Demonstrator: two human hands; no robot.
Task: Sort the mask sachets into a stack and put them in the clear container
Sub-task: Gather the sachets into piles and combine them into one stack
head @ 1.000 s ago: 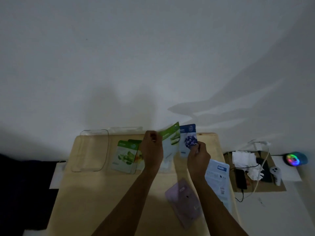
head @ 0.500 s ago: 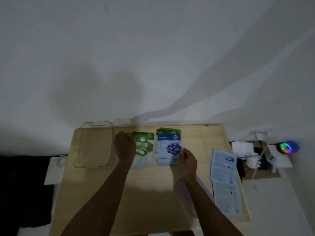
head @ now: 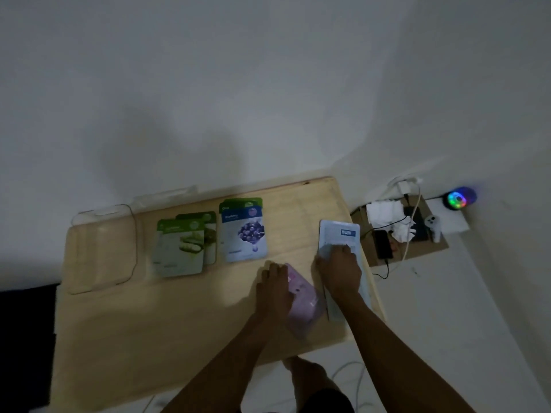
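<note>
On the wooden table (head: 149, 329), a clear container (head: 103, 248) lies at the far left. Beside it sit two overlapping green sachets (head: 182, 248), then a blue blueberry sachet (head: 244, 234) on top of another green one. My left hand (head: 275, 286) rests on the left edge of a pink sachet (head: 302, 305) near the front. My right hand (head: 340, 268) presses on white-and-blue sachets (head: 338, 234) at the table's right edge. Whether either hand grips its sachet is unclear.
Right of the table, on the floor, a cardboard piece (head: 423, 248) holds tissues, a phone and cables. A glowing multicoloured speaker (head: 459, 198) sits beyond it. A white wall backs the table. My foot (head: 310, 371) shows below the front edge.
My left hand left the green sachets and moved right to the pink sachet. My right hand left the blueberry sachet and moved onto the white-and-blue sachets at the right edge.
</note>
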